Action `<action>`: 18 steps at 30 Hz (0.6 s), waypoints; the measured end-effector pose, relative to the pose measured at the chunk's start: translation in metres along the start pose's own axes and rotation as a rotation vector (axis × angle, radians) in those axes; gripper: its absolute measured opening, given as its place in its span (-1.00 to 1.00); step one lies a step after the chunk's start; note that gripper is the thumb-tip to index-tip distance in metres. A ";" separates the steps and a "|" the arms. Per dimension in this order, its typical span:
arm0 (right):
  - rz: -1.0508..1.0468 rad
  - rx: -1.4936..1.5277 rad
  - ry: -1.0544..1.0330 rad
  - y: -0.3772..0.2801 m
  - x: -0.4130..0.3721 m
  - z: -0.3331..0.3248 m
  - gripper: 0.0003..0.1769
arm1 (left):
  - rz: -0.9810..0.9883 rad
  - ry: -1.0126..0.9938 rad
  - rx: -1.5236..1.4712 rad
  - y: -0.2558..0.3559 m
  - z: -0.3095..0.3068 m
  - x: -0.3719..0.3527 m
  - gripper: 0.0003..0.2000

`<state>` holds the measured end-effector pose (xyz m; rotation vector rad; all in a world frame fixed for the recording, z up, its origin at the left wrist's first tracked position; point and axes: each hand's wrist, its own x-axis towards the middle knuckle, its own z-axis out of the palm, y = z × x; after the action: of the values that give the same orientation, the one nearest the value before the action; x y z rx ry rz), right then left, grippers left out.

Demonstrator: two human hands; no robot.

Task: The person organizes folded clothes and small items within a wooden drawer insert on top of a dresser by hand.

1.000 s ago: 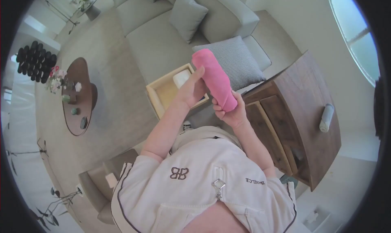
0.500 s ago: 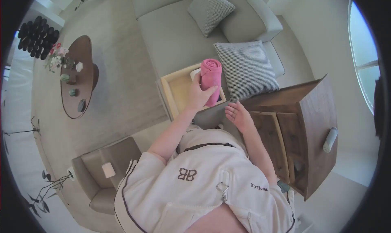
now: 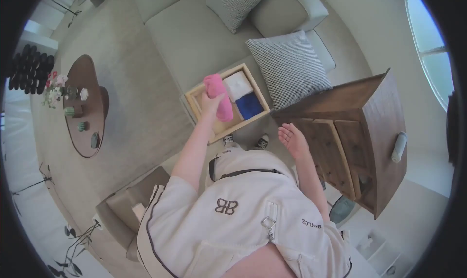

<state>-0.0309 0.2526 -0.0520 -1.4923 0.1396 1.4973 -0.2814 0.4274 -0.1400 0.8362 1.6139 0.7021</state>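
Observation:
My left hand (image 3: 210,107) is closed around a rolled pink towel (image 3: 223,95), held over the left part of a shallow wooden box (image 3: 257,78). The box rests at the near edge of the sofa. In its right part lie a folded white cloth (image 3: 238,85) and, nearer to me, a folded dark blue cloth (image 3: 249,106). My right hand (image 3: 293,139) hangs in the air right of the box, palm turned up and fingers stretched out, holding nothing. It is nearest to the front of a wooden chest of drawers (image 3: 350,132).
Checked cushions (image 3: 289,69) lie on the grey sofa (image 3: 194,40) behind the box. A grey-green rolled cloth (image 3: 399,147) sits on the chest at right. An oval coffee table (image 3: 87,100) with flowers stands left, a brown armchair (image 3: 119,215) lower left.
My left hand has moved the pink towel leftward within the box area, uncovering the white and blue cloths. My right hand has shifted slightly right and down. The view has also shifted.

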 end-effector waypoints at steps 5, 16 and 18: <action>-0.007 0.026 0.078 -0.001 -0.008 0.002 -0.62 | -0.256 0.070 -0.150 -0.035 0.004 0.023 -0.25; -0.072 -0.024 0.161 -0.003 -0.016 -0.018 -0.63 | -0.370 0.293 0.223 -0.073 0.019 0.030 -0.12; -0.074 -0.032 0.185 -0.004 -0.018 -0.022 -0.63 | -0.319 0.348 0.334 -0.069 0.028 0.023 -0.08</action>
<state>-0.0170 0.2310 -0.0405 -1.6435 0.1697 1.3070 -0.2672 0.4069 -0.2142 0.6892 2.1611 0.3663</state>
